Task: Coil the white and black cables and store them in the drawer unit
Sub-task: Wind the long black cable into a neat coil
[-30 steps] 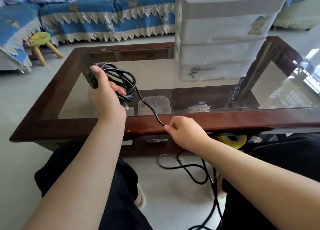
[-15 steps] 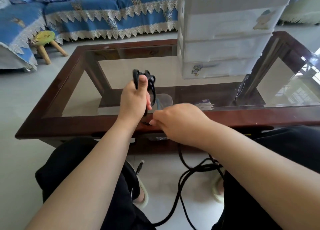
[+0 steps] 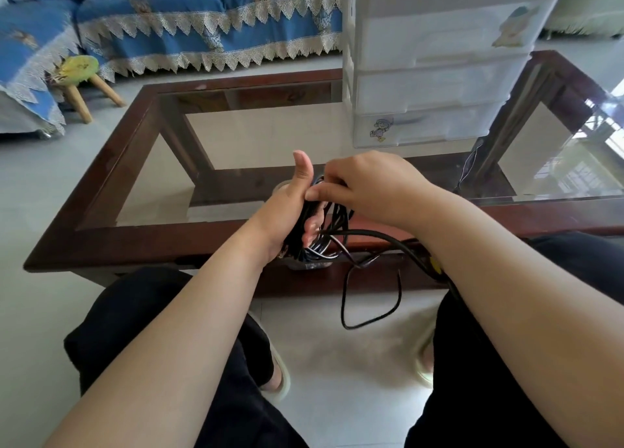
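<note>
Presently, the left hand [image 3: 287, 211] grips the coiled black cable [image 3: 324, 231] above the near edge of the tabletop [image 3: 162, 245], thumb raised, fingers curled round the loops. The right hand [image 3: 368, 191] pinches a strand at the top of the coil, touching the left thumb. A loose length of cable hangs below the near edge in a loop over the floor. The white drawer unit [image 3: 435, 89] stands at the far right of the tabletop.
</note>
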`<state>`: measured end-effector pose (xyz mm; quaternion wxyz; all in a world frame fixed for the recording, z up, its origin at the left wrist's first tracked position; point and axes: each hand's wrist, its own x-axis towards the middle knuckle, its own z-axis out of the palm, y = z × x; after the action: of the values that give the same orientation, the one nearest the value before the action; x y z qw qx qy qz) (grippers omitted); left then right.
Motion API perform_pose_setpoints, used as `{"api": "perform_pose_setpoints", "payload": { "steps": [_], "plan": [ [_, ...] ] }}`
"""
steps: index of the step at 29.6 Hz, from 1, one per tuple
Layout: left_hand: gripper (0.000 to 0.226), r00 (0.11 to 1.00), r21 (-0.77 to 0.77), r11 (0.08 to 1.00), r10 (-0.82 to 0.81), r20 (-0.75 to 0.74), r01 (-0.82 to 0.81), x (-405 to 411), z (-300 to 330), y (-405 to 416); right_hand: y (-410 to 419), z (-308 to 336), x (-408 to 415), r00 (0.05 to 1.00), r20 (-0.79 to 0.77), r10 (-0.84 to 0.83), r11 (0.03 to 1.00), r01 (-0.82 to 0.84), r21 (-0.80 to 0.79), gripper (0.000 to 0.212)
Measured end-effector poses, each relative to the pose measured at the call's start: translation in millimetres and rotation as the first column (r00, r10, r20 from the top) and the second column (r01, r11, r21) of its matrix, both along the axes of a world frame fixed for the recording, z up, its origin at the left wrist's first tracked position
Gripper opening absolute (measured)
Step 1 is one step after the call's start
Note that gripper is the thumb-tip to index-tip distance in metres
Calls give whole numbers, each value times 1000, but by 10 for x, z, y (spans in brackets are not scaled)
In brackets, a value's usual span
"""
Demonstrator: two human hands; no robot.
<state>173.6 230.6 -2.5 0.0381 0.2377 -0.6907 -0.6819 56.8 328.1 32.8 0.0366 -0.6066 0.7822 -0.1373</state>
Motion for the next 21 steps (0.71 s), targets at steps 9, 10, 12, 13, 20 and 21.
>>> {"api": "perform_pose_setpoints", "payload": {
  "steps": [9, 10, 12, 13, 20, 21],
  "plan": [
    [81, 995, -171, 984, -26, 98, 42, 106, 93, -85, 53, -30, -139, 801, 598, 25, 992, -92, 82, 25],
    [83, 993, -172, 983, -38, 108, 56, 122, 96, -98, 84, -20, -195, 737, 676, 14, 990, -105, 94, 23],
    [80, 990, -152, 982, -97, 106, 112, 143, 102, -87, 122, -21, -267, 714, 700, 18, 992, -100, 76, 18],
    [80, 986, -138, 979, -134, 102, 147, 147, 100, -79, 123, -30, -269, 732, 681, 34, 994, -96, 54, 15],
    [72, 944, 103, 944, -323, 72, 315, 185, 97, -138, 130, -129, -183, 836, 549, 4, 998, -34, 44, 41],
    [67, 938, 140, 931, -345, 39, 336, 193, 99, -148, 143, -134, -200, 825, 564, -13, 998, -24, 58, 42]
  ]
}}
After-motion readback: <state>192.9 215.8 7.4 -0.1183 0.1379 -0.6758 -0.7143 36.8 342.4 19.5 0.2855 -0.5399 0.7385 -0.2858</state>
